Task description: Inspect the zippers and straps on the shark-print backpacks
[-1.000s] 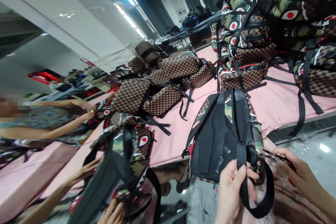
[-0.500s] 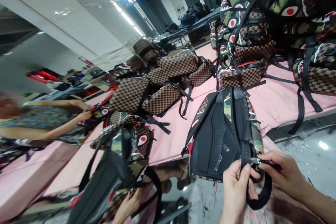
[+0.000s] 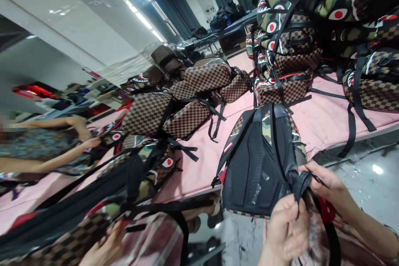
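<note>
A backpack [image 3: 249, 166] with checkered and camouflage panels leans on the pink table edge, its black padded back toward me. At its lower right corner, my left hand [image 3: 286, 226] is closed on the bunched black strap [image 3: 301, 183]. My right hand [image 3: 330, 189] pinches the same strap from the other side. A thin dark pointed tool [image 3: 316, 176], like small thread snips, shows between its fingers; the rest is hidden by the hand. Under my right hand hangs a red patch [image 3: 326, 210] with a black strap loop [image 3: 333, 241] below it.
Checkered backpacks [image 3: 199, 79] lie across the pink table [image 3: 193, 170], and a tall stack [image 3: 289, 45] of shark-face ones stands at the right. On the left, a co-worker's hand [image 3: 106, 243] holds another backpack [image 3: 77, 212]. Farther back a person [image 3: 46, 145] handles a bag.
The strap is now bunched and turned up between my hands; its loop has dropped to the right. The bright metal blade no longer shows. The co-worker's backpack at left has swung lower and leftward.
</note>
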`<action>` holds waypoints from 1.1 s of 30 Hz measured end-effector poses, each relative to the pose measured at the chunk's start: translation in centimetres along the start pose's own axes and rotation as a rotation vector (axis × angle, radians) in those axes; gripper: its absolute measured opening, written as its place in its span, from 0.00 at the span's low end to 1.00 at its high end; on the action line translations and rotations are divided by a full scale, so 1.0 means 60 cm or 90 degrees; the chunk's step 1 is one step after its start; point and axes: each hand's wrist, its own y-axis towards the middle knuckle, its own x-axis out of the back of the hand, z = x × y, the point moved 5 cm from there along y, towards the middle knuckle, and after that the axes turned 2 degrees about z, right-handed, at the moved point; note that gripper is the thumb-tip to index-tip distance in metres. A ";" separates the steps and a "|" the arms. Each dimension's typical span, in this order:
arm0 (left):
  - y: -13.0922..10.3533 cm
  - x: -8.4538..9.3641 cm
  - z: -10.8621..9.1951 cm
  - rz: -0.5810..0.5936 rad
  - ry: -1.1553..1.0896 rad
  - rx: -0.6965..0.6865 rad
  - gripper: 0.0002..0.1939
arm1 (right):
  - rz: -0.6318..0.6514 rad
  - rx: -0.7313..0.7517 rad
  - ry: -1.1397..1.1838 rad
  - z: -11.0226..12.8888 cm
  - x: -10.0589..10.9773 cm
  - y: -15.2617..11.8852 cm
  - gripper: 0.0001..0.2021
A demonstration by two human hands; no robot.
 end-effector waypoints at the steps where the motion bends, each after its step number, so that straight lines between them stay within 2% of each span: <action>1: 0.002 -0.005 0.007 0.019 -0.005 0.031 0.13 | 0.015 -0.046 0.043 -0.002 -0.010 0.006 0.13; 3: 0.005 -0.003 0.010 -0.038 0.044 0.012 0.15 | 0.020 -0.125 0.121 -0.003 -0.025 0.016 0.13; 5: 0.002 0.009 -0.004 -0.176 0.152 -0.098 0.16 | -0.005 -0.155 0.152 0.000 -0.030 0.025 0.16; 7: -0.011 0.019 -0.021 -0.313 0.270 -0.197 0.15 | -0.001 -0.141 0.135 0.005 -0.031 0.031 0.15; 8: -0.016 0.023 -0.027 -0.363 0.311 -0.218 0.14 | 0.008 -0.125 0.106 0.007 -0.030 0.032 0.14; 11: -0.027 0.039 -0.034 -0.445 0.317 -0.213 0.13 | 0.041 -0.065 -0.001 0.010 -0.023 0.026 0.07; 13: -0.030 0.047 -0.036 -0.463 0.278 -0.212 0.14 | 0.023 0.013 -0.092 0.013 -0.008 0.018 0.09; 16: -0.030 0.052 -0.040 -0.470 0.257 -0.223 0.15 | -0.005 0.230 -0.289 0.030 0.016 0.004 0.13; 19: -0.030 0.051 -0.042 -0.472 0.261 -0.225 0.17 | 0.025 0.388 -0.482 0.039 0.024 -0.006 0.13; 21: -0.031 0.051 -0.043 -0.480 0.265 -0.229 0.17 | 0.042 0.420 -0.557 0.039 0.029 -0.005 0.15; 24: -0.032 0.051 -0.044 -0.491 0.269 -0.227 0.17 | 0.076 0.427 -0.596 0.039 0.034 -0.001 0.15; 28: -0.034 0.049 -0.045 -0.494 0.272 -0.220 0.18 | 0.111 0.430 -0.590 0.042 0.038 0.002 0.14; 33: -0.030 0.047 -0.043 -0.460 0.265 -0.195 0.17 | 0.144 0.427 -0.550 0.044 0.032 0.005 0.15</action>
